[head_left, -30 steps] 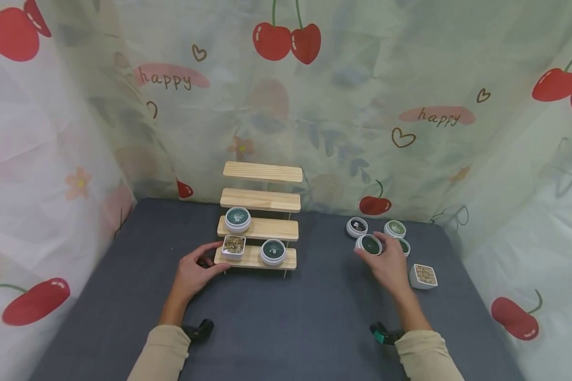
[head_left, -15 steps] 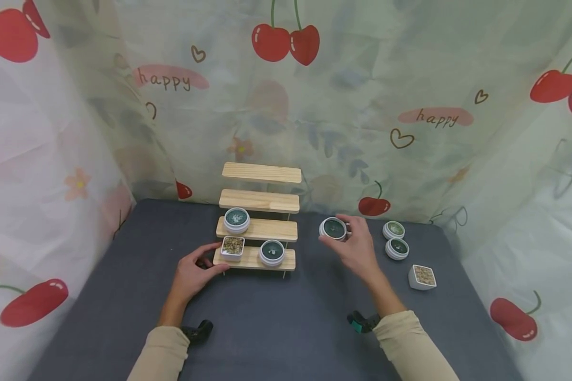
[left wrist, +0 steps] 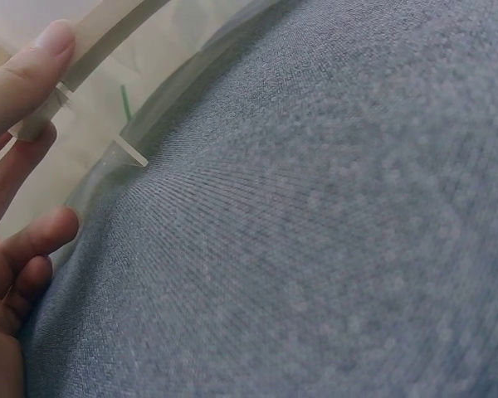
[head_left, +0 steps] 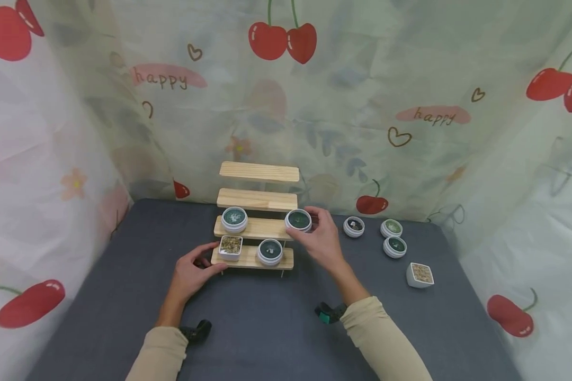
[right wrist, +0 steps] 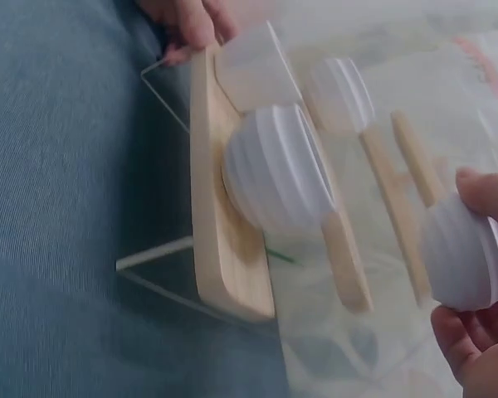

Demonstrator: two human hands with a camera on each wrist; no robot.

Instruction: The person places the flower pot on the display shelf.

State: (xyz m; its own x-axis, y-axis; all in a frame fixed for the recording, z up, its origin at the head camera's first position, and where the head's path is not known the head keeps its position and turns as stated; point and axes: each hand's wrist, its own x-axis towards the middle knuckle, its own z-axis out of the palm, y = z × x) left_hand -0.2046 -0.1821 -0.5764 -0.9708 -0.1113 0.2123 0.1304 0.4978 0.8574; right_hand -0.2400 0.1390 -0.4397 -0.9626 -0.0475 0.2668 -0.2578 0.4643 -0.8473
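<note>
In the head view my right hand [head_left: 321,243] holds a round white ribbed pot [head_left: 298,219] with a dark green top. The pot hovers at the right end of the second wooden shelf from the bottom; the right wrist view shows thumb and fingers around this pot [right wrist: 461,253]. My left hand [head_left: 190,275] pinches the left end of the bottom shelf of the tiered wooden stand [head_left: 259,227]. On that bottom shelf sit a square white pot [head_left: 231,245] of grainy bits and a round pot [head_left: 270,251]. Another round pot [head_left: 234,218] stands on the second shelf's left.
On the dark cloth [head_left: 267,317] at right stand a round pot with a dark top [head_left: 354,226], a light green one [head_left: 391,228], a dark green one [head_left: 394,246] and a square pot [head_left: 420,275]. A printed curtain [head_left: 343,106] rises behind the stand.
My right hand has carried the round pot leftward from the group at right, over to the stand's second shelf. The left hand has stayed at the bottom shelf's left end.
</note>
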